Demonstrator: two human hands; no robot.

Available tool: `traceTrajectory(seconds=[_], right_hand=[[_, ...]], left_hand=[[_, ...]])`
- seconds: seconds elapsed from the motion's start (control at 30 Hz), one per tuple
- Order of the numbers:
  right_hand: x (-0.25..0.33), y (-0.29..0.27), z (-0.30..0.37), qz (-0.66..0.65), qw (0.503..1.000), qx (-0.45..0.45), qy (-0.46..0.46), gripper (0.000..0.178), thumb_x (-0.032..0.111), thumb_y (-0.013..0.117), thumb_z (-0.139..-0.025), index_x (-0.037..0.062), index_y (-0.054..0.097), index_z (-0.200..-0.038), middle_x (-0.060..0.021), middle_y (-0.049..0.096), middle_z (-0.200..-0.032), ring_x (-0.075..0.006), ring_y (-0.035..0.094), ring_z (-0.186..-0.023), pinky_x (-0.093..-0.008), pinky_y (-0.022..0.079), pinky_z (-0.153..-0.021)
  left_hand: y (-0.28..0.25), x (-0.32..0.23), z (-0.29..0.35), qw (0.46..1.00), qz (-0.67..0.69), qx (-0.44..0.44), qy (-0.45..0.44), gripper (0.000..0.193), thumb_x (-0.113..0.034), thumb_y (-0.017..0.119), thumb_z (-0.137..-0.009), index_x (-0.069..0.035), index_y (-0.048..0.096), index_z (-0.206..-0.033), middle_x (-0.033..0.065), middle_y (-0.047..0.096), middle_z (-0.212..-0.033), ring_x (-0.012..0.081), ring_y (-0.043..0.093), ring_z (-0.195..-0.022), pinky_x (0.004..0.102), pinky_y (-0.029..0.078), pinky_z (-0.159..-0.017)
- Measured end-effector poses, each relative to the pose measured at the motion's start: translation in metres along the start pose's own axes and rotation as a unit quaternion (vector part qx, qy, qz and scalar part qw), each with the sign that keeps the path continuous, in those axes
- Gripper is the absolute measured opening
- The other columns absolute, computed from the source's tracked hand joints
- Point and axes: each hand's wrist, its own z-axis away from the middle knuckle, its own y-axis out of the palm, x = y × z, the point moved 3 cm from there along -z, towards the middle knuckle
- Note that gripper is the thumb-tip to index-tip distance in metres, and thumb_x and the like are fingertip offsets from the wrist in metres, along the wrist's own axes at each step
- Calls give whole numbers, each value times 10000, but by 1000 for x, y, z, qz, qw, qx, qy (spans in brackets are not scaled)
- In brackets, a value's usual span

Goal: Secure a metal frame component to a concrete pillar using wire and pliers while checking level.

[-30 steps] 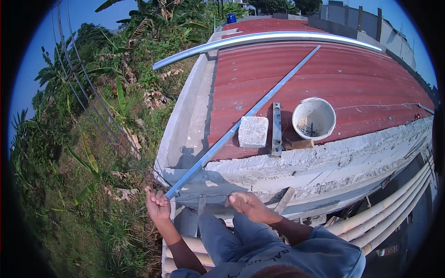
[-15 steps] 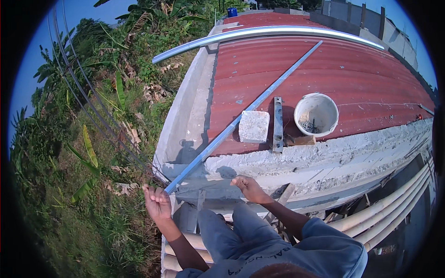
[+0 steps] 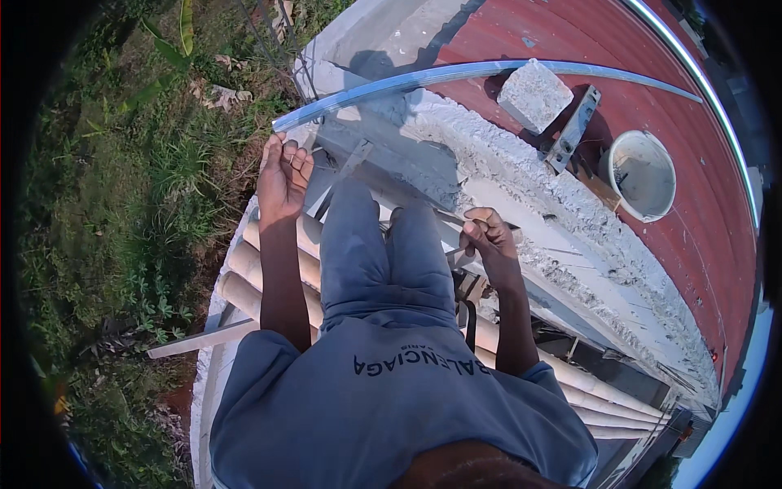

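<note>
My left hand (image 3: 284,178) is raised with its fingers curled together, just below the near end of a long silvery metal profile (image 3: 423,77). Whatever it pinches is too small to make out. My right hand (image 3: 494,244) is closed too, thumb against the bent fingers, beside the rough concrete edge (image 3: 521,191). A thin dark strip shows by its fingertips, but I cannot tell whether it is held. Beyond the right hand, a pale block (image 3: 535,95), a metal spirit level (image 3: 574,129) and a white bucket (image 3: 642,175) with some dark bits inside stand on the roof.
Red corrugated roofing (image 3: 692,106) spreads out at the right, with a second shiny profile (image 3: 717,106) across it. Bamboo poles (image 3: 244,265) run beneath me. At the left, the wall drops off to grass and plants (image 3: 147,220). Thin rods (image 3: 305,77) rise at the wall's corner.
My view has tipped down and turned, so the roof things appear farther right. Both hands stay closed; the right one now appears lower and nearer my body.
</note>
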Motion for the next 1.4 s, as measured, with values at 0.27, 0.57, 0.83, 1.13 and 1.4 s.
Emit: traceTrajectory(seconds=[0.27,0.57,0.83,1.13,1.4], right_hand=[[-12,38,46,-550,827,104,-44,280,278,557,-972,126,547,-1207,-53,642,-1062,-188,581,-899,-340,457,-721],[47,-63,37,-372,878,-70,-293,286,335,538,-979,83,584,-1106,-81,625,-880,-179,561,-818,-350,473,-712],[96,-156,62,-141,847,-222,-462,397,454,483,-980,74,596,-984,-97,661,-887,-230,640,-798,-384,535,-721],[141,-157,92,-30,792,-320,-520,363,394,467,-999,65,603,-1067,1,417,-651,-115,435,-590,-292,433,-546],[140,-148,109,-43,804,-307,-508,306,316,491,-1006,36,612,-1036,14,420,-649,-61,385,-563,-234,351,-486]], left_hand=[[-91,33,77,990,120,-41,-54,175,-283,501,-996,-127,574,-971,-19,603,-863,135,592,-809,310,508,-781],[-24,11,146,984,-177,-13,-17,206,-262,629,-936,-86,623,-1043,11,649,-877,97,608,-776,258,503,-737],[11,-84,150,907,-380,-18,182,217,-191,584,-965,-91,618,-1154,22,654,-936,89,601,-805,252,506,-741],[28,-147,176,866,-419,1,273,240,-183,576,-968,-80,601,-1183,36,650,-972,112,613,-858,282,519,-821],[117,-134,132,783,-551,100,272,270,-218,574,-973,-96,596,-1213,5,637,-968,90,582,-862,268,485,-790]])
